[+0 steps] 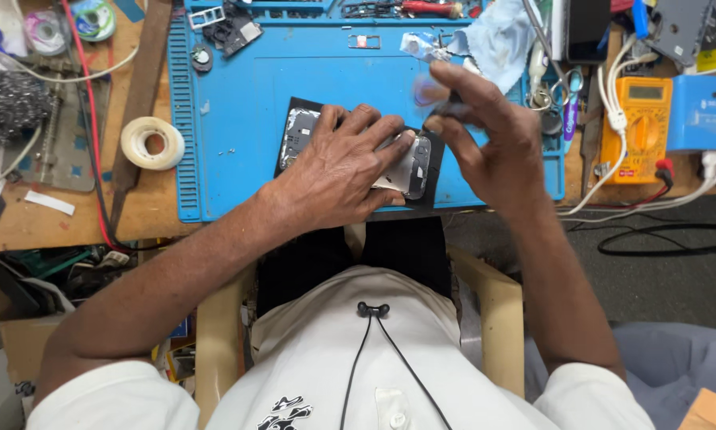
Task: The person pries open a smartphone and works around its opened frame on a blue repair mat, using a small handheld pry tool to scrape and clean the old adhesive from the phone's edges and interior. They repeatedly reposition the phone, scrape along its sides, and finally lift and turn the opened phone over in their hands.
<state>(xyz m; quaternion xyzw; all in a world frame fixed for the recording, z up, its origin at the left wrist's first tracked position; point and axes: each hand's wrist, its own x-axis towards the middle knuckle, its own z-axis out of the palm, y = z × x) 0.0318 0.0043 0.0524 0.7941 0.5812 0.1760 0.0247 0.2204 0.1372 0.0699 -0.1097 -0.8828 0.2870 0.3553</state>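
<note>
Landmark: blue work mat (238, 119), lying on the wooden desk (147, 211); every place below is being given relative to it.
Opened phone (412, 169): resting on a dark pad (294, 107) at the mat's near middle, back cover off, metal frame and inner parts showing at both ends.
Left hand (343, 171): you are pressing it flat across the phone, palm down, fingers spread toward the mat's right side; the grip is bracing the phone rather than closing round it.
Right hand (485, 131): you are holding it raised just above the phone's right end, wrist bent, fingers curled; it is blurring with motion. The grip seems to be pinching something small and dark at the fingertips, but you cannot tell what it is.
Progress: judging by the bare frame, the opening is looking done; the work inside appears to be under way, with reassembly not yet begun.
Tape roll (152, 143): sitting just off the mat's left edge.
Yellow multimeter (638, 127): lying well off the mat's right edge, among white cables.
Crumpled blue cloth (497, 36): lying at the mat's far right corner.
</note>
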